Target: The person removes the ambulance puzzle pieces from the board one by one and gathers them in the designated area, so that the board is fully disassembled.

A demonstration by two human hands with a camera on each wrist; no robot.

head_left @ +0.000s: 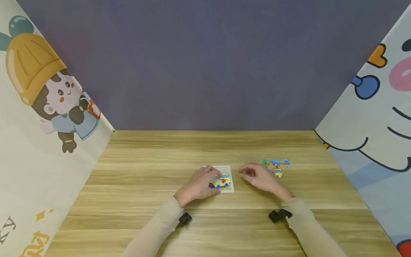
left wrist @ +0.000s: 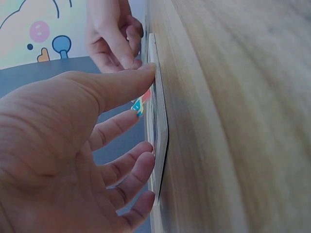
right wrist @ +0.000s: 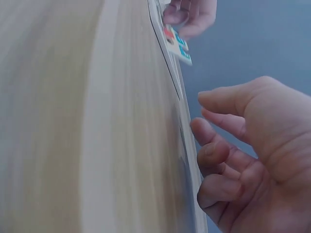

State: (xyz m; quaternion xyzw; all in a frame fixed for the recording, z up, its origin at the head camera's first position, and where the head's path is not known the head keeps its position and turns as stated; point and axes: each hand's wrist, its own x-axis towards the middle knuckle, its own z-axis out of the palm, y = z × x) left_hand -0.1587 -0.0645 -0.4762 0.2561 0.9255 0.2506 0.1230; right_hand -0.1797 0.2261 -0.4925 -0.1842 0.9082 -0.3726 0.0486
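Note:
My left hand (head_left: 201, 184) rests over a small white-rimmed puzzle board (head_left: 232, 180), its thumb on the near rim and its other fingers bent loosely over the left side. A yellow vehicle picture (head_left: 221, 182) with blue windows and wheels shows inside the board. In the right wrist view, a puzzle piece (right wrist: 181, 50) with blue windows stands tilted up from the board, close to the left fingertips. The left index fingertip appears to touch it. Just right of the board hovers my right hand (head_left: 263, 177), fingers loosely curled, with nothing visible between them.
Several loose, colourful puzzle pieces (head_left: 275, 162) lie behind and beside the right hand, some partly covered by it. The wooden table (head_left: 154, 157) meets a dark back wall (head_left: 212, 71). Cartoon-printed side panels flank it. Both wrists wear black devices (head_left: 280, 215).

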